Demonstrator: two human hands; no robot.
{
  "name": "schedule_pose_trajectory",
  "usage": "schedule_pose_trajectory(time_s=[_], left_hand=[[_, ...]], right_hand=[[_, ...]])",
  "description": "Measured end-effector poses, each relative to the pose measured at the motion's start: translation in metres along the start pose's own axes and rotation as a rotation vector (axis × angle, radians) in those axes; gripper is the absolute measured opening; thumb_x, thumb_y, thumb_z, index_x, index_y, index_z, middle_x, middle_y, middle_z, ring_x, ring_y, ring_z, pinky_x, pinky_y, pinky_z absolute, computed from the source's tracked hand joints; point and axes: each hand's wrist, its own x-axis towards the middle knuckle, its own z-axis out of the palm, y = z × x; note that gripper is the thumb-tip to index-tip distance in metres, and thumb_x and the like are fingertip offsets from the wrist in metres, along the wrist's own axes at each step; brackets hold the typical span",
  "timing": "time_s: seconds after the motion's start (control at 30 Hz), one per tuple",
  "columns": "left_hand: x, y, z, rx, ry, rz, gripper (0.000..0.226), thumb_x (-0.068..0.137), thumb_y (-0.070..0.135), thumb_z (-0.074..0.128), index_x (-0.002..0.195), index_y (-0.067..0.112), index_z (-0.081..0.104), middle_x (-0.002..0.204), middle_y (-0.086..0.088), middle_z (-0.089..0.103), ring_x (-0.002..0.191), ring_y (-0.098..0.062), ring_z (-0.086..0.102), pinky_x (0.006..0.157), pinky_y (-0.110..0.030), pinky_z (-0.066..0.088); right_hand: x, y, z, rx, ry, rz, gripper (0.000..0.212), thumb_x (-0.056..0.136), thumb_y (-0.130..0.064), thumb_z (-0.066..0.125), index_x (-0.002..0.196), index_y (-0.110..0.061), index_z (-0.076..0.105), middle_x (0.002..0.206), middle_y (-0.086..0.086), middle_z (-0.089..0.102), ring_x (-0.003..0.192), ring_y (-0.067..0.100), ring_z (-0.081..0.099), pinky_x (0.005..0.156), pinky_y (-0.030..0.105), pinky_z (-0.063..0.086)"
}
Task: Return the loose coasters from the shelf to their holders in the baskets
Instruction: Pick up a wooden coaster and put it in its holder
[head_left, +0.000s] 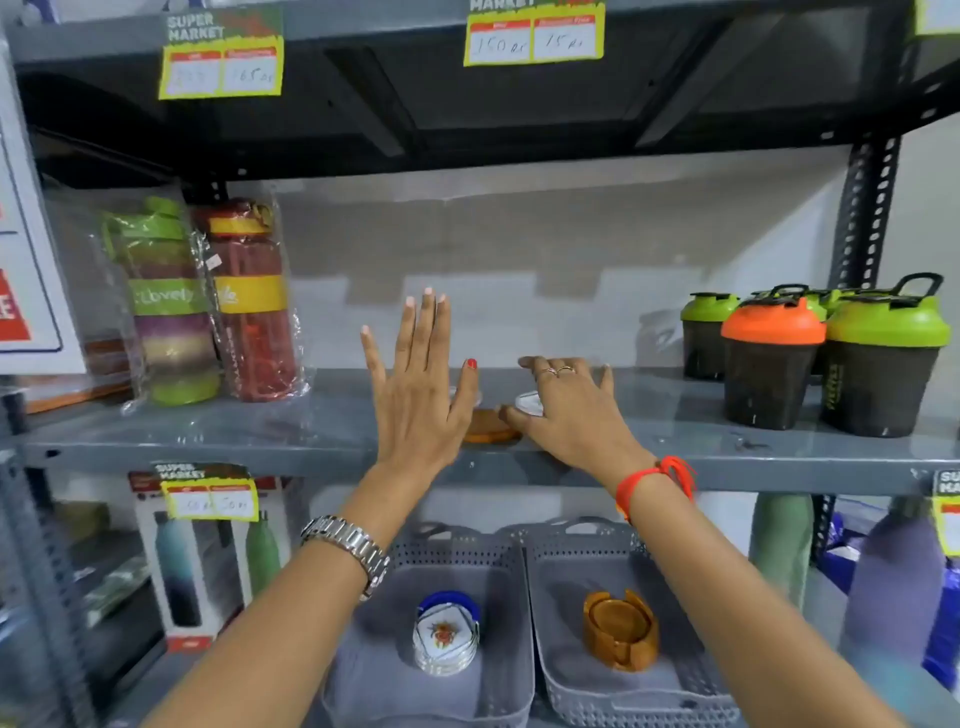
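At a shop's grey shelf (208, 431), the task looks barely begun: a wooden coaster (488, 427) and white coaster (529, 403) lie loose beneath the right hand (569, 410), fingers curled over them, left hand (418, 387) spread empty, holders waiting in the baskets (566, 561) below.

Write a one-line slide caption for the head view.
Left hand open above the shelf; right hand reaches loose coasters; two baskets below.

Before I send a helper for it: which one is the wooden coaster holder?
Look below the grey shelf at two grey baskets side by side. The holder stands in the right basket; it is brown wood, unlike the white-and-blue one left of it.
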Motion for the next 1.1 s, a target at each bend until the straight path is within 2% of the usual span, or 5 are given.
schedule_pose_trajectory(time_s=[0.17, 0.33, 0.53, 0.73, 1.1], left_hand=[[-0.041, -0.019, 0.0, 0.048, -0.057, -0.076, 0.062, 0.1, 0.043, 0.022, 0.151, 0.01, 0.016, 0.158, -0.005, 0.015, 0.146, -0.019, 0.008, 0.115, -0.046, -0.014], [-0.065, -0.035, 0.009, 0.108, -0.126, -0.125, 0.062, 0.099, 0.042, 0.023, 0.15, 0.006, 0.021, 0.157, -0.007, 0.019, 0.146, -0.022, 0.012, 0.115, -0.049, -0.009], [-0.065, -0.035, 0.011, 0.084, -0.131, -0.13, 0.061, 0.098, 0.04, 0.027, 0.148, 0.006, 0.027, 0.155, -0.007, 0.025, 0.145, -0.023, 0.015, 0.115, -0.049, -0.008], [-0.065, -0.035, 0.014, 0.032, -0.083, -0.128, 0.059, 0.098, 0.039, 0.028, 0.146, 0.005, 0.033, 0.154, -0.006, 0.028, 0.144, -0.024, 0.017, 0.116, -0.05, -0.001], [-0.075, -0.032, 0.017, 0.026, -0.077, -0.104, 0.06, 0.101, 0.047, 0.017, 0.148, 0.01, 0.024, 0.155, -0.007, 0.025, 0.144, -0.026, 0.016, 0.117, -0.047, -0.005]], right_hand=[[0.003, -0.019, 0.016, -0.074, -0.131, 0.035, 0.087, 0.077, -0.077, 0.043, 0.134, -0.012, 0.046, 0.131, 0.012, 0.059, 0.132, 0.03, 0.04, 0.111, 0.067, 0.007], [0.009, -0.029, 0.023, 0.009, -0.135, 0.146, 0.082, 0.073, -0.078, 0.048, 0.124, -0.014, 0.054, 0.124, 0.011, 0.063, 0.127, 0.034, 0.046, 0.11, 0.067, 0.007], [-0.001, -0.031, 0.028, 0.154, 0.214, 0.122, 0.092, 0.065, -0.069, 0.067, 0.135, -0.014, 0.046, 0.124, 0.005, 0.063, 0.127, 0.031, 0.044, 0.114, 0.064, 0.01], [-0.029, -0.038, 0.023, 0.373, 0.707, -0.173, 0.085, 0.074, -0.053, 0.068, 0.138, -0.006, 0.037, 0.132, 0.012, 0.054, 0.121, 0.021, 0.039, 0.116, 0.052, 0.016], [-0.062, -0.045, -0.012, 0.425, 0.855, -0.265, 0.088, 0.071, -0.05, 0.074, 0.134, -0.001, 0.035, 0.127, 0.002, 0.05, 0.12, 0.012, 0.039, 0.109, 0.059, 0.031]])
